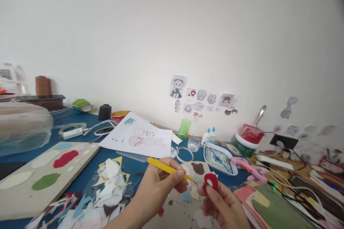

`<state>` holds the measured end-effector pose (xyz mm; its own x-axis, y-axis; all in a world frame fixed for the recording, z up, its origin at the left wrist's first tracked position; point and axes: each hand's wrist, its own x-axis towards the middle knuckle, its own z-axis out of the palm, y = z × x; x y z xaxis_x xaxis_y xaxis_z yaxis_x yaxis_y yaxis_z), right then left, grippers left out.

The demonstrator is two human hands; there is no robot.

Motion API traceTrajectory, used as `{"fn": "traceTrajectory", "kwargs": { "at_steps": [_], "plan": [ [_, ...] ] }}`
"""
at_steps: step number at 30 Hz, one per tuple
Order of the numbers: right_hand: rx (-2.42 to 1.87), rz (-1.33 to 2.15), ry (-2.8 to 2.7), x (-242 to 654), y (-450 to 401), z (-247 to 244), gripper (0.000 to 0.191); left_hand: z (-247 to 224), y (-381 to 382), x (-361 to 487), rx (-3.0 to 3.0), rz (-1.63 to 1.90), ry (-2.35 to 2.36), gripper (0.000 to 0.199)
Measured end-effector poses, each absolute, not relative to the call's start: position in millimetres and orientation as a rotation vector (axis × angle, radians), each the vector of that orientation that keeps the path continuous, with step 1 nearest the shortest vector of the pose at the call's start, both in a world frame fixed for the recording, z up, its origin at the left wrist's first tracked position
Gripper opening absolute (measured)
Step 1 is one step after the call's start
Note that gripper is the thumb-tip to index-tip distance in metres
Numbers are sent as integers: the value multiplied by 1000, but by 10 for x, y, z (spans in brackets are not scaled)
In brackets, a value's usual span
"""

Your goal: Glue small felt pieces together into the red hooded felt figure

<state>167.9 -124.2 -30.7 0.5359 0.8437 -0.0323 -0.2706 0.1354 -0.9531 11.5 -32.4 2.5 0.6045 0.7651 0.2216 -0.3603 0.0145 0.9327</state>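
Observation:
My left hand (168, 177) is closed around a yellow pen-like tool (163, 165), its thin tip pointing right toward a small red ring-shaped piece (210, 181). That red piece, with a pale opening in its middle, is pinched between the fingers of my right hand (219, 200). The tool's tip is close to the red piece; whether they touch cannot be made out. Beneath both hands lies a grey board (177, 209) with brown, light blue and white cut pieces. A white sheet with drawn figures (146, 137) lies behind my left hand.
Scraps (110, 182) are heaped left of my left arm, near a board of coloured shapes (16, 200). Behind my right hand stand a patterned tray (219, 159), a pink glue gun (248, 170) and glue bottles (209, 136). Green and pink sheets (276, 204) lie at right.

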Motion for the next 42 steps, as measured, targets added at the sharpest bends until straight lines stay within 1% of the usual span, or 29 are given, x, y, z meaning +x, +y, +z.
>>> {"fn": "traceTrajectory", "kwargs": {
  "at_steps": [9,17,26,33,42],
  "plan": [
    [-1196,925,-609,1712,-1271,-320,43,39,-330,99,1299,912,400,27],
    [-1178,921,-610,1678,-1254,-346,45,90,-368,97,1267,902,420,33],
    [-1180,857,-625,1645,-1248,-329,45,-14,-336,136,1244,901,386,29],
    [-1193,924,-683,1700,-1255,-375,45,28,-351,125,1254,889,397,27],
    [-1223,922,-694,1671,-1284,-344,47,34,-363,126,1257,877,419,32]
  ]
}}
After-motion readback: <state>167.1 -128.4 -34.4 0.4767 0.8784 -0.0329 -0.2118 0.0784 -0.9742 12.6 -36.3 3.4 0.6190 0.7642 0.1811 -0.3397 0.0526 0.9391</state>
